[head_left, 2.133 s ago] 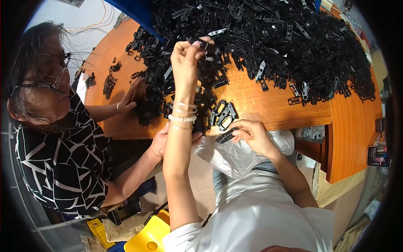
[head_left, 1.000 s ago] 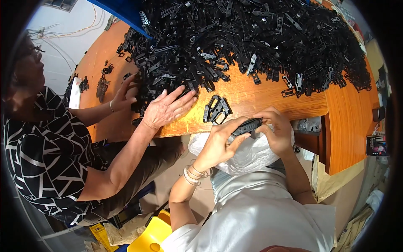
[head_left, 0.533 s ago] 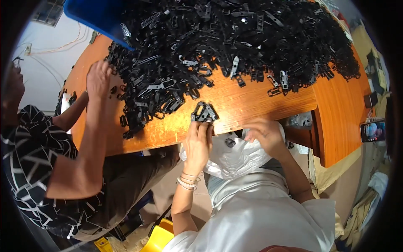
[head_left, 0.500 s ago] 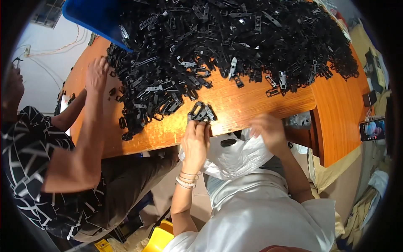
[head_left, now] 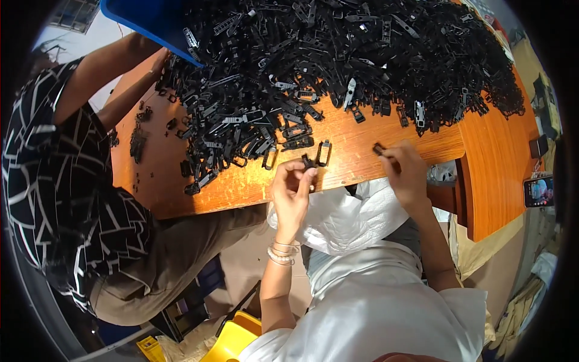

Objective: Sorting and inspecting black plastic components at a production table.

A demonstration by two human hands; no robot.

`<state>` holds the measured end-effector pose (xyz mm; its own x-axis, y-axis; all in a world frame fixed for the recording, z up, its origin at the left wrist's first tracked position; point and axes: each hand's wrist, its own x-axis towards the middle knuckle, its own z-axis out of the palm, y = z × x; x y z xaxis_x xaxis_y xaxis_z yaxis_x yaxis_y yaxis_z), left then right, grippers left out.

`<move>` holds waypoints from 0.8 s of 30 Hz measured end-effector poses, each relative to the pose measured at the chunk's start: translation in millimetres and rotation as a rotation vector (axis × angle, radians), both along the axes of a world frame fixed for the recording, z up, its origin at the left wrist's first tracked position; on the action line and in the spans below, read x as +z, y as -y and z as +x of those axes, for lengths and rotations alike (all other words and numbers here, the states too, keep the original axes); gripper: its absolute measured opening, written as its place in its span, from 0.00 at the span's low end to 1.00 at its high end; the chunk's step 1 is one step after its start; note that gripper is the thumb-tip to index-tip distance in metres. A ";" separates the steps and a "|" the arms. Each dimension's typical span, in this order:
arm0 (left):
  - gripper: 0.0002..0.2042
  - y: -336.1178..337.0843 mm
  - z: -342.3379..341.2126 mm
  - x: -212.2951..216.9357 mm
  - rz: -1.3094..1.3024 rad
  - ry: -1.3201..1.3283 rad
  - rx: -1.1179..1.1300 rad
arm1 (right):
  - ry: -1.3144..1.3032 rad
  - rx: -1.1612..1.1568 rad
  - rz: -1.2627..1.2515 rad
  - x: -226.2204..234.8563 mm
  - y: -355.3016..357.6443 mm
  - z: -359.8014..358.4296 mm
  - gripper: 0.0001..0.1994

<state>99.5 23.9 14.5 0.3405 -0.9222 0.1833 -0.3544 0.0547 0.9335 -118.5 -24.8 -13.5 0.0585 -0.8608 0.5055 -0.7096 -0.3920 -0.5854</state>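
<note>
At the near edge of the orange table, just below the great heap of black plastic clips, the person's two hands work side by side. Left hand: fingers curled closed, pinching a small black clip at the fingertips and lifting it just off the wood, so that the piece can be seen and turned. Right hand: fingers bent down onto the table to the right of the left hand, tips closed on another small black piece that lies against the surface. A loose rectangular clip lies flat between the heap and the left hand. A white plastic bag hangs open in the lap directly below the table edge, seemingly placed to catch pieces dropped from the hands. Left of the heap, a co-worker in a black-and-white patterned shirt reaches towards a blue bin. A phone rests at the table's right end.
</note>
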 end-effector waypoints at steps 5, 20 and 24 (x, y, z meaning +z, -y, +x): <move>0.13 -1.4 -15.7 24.7 0.263 -0.933 -0.454 | 0.201 0.598 -0.136 38.5 -14.3 15.3 0.10; 0.10 13.3 -19.0 37.1 0.627 -0.983 -0.598 | 0.430 0.871 0.085 46.1 -2.3 8.4 0.08; 0.05 66.1 -8.3 46.4 0.215 -0.016 -0.408 | 0.770 0.573 0.277 48.8 0.5 11.5 0.03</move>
<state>91.2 -42.2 60.9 -0.0569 -0.9979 -0.0294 -0.3297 -0.0090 0.9441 -107.0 -25.3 35.3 0.2430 -0.8985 0.3657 0.1554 -0.3361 -0.9289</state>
